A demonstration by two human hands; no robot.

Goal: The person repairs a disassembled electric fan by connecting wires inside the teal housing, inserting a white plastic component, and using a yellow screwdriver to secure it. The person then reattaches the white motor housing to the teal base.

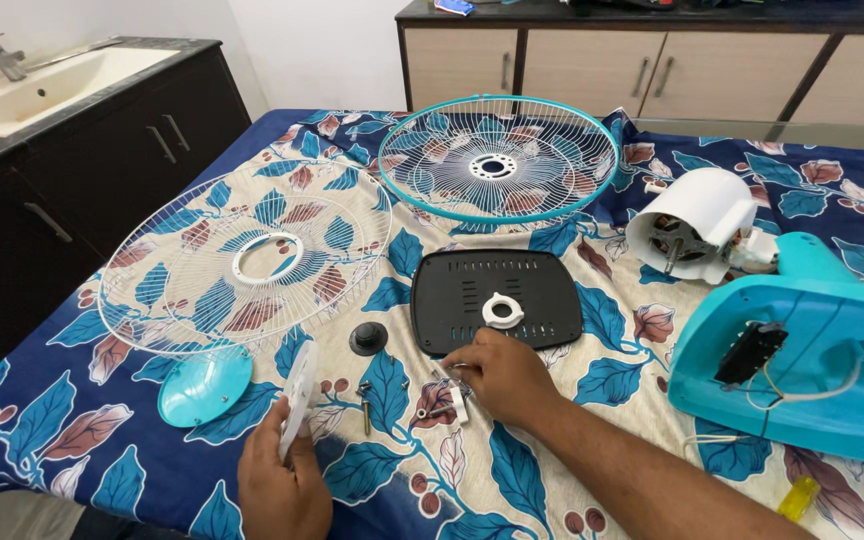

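On the leaf-patterned bedsheet (pixel 552 400) a table fan lay taken apart, so the work looked well advanced in stripping down, with nothing yet joined back together. Left hand (pixel 282 480) was closed around a flat white fan part (pixel 298 395), held on edge near the front of the bed. Right hand (pixel 502 375) rested with fingers curled down onto a cluster of small screws and fittings (pixel 442 395), apparently picking at them; whether it had gripped one I could not tell. Just above lay the black base plate (pixel 497 298) with a white ring (pixel 502 310) on it, and a black knob (pixel 368 338) beside. White grille (pixel 247 262), teal-rimmed grille (pixel 497 160), white motor housing (pixel 697 220) and teal base (pixel 812 350) crowded the far side and both flanks, leaving open cloth only close to the hands.
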